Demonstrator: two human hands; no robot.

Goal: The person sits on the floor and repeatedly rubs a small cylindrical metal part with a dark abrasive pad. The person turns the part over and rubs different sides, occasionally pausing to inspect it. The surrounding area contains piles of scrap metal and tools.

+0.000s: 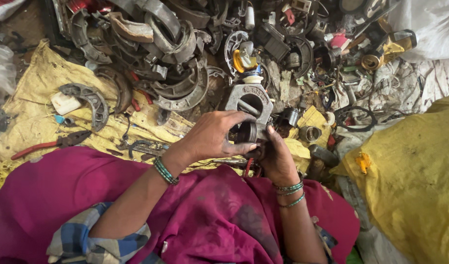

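Observation:
My left hand (pixel 212 137) and my right hand (pixel 275 156) meet in front of me, both gripping a small dark round metal part (pixel 247 132) between the fingers. Just beyond my fingertips stands a grey metal block with a large round hole (pixel 249 98). Green bangles circle both wrists. My lap is covered in magenta cloth (pixel 205 215), with a blue checked sleeve on my left arm.
A heap of curved metal brake shoes (pixel 161 63) and scrap parts fills the far ground. Red-handled pliers (pixel 48 144) lie on a yellow sack (pixel 29 112) at left. A full yellow sack (pixel 410 181) stands at right. Small metal rings (pixel 310 133) lie near my right hand.

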